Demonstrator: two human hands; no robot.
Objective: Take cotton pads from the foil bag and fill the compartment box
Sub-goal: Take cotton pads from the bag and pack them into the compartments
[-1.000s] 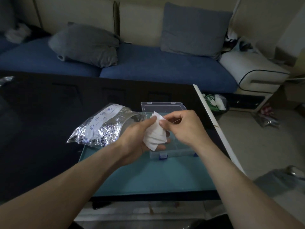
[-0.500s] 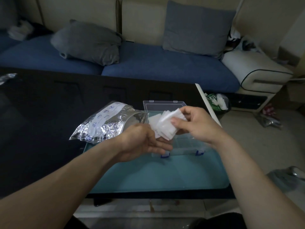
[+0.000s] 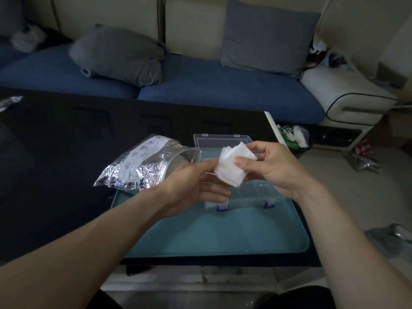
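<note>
Cotton pads (image 3: 234,167): a small white stack held in the air above the open compartment box (image 3: 252,192), likely so single pads can be dealt into cells.
Right hand (image 3: 270,167): thumb on top, fingers beneath, pinching the stack's right edge.
Left hand (image 3: 194,184): fingers relaxed and extended, fingertips seemingly touching the stack's left edge; contact is unclear.
Foil bag (image 3: 145,165): lies open-mouthed just left of the box.
Teal tray (image 3: 214,233): holds the box.

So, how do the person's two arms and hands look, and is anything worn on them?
Both forearms are bare up to the picture's edge: no sleeves show. The left hand and right hand wear no gloves, and no ring, watch or bracelet shows. The right thumbnail looks short and unpainted.
</note>
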